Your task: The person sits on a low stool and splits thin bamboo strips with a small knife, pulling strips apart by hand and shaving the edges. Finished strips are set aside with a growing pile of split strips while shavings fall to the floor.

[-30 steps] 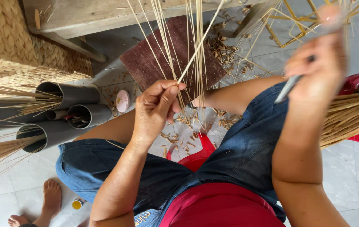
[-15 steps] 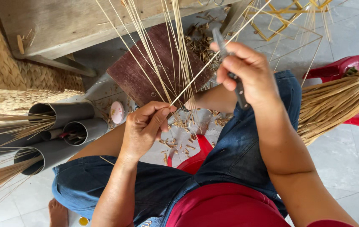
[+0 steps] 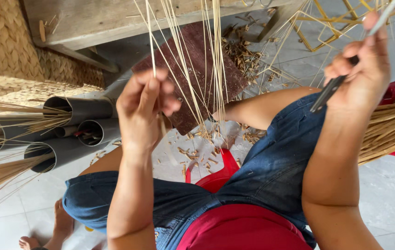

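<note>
Far left: grey plastic pipes (image 3: 75, 109) lying on floor, stuffed with pale straw bundles (image 3: 3, 171). Left hand (image 3: 144, 109) raised mid-scene, fingers pinched around thin pale bamboo splints (image 3: 206, 69); splints long, straight, cream-yellow, fanning upward out of view, lower ends near dark red-brown board (image 3: 197, 74). Shavings (image 3: 197, 157) scattered on tiles below. Right hand (image 3: 362, 69) raised far right, closed around dark-handled knife (image 3: 329, 92). Tan fibre bundle (image 3: 389, 129) at right edge.
</note>
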Tool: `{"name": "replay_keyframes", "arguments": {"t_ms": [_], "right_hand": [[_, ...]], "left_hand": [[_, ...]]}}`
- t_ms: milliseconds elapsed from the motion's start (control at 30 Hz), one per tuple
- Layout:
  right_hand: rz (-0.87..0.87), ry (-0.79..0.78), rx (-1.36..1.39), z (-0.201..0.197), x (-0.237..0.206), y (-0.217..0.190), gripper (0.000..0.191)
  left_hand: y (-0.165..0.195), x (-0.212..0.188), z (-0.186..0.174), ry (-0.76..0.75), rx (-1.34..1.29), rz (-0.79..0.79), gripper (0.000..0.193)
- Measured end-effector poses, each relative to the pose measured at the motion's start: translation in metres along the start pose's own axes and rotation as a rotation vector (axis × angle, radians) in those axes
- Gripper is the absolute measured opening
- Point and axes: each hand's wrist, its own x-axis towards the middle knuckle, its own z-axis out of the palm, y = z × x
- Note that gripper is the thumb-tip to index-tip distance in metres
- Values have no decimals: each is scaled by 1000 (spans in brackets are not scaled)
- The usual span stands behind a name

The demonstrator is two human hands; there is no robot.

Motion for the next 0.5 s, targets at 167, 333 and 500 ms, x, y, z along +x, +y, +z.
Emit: {"name": "replay_keyframes", "arguments": {"t_ms": [167,333,500], "right_hand": [[55,-101,-155,46,-21,22,24],[97,-70,-174,76,-31,24,25],[129,-76,-179,82,-32,25,31]], "left_hand": [[-47,97,45,-2,-126,188,20],[-106,198,73,165,82,129,21],[-145,261,73,289,623,4,17]]}}
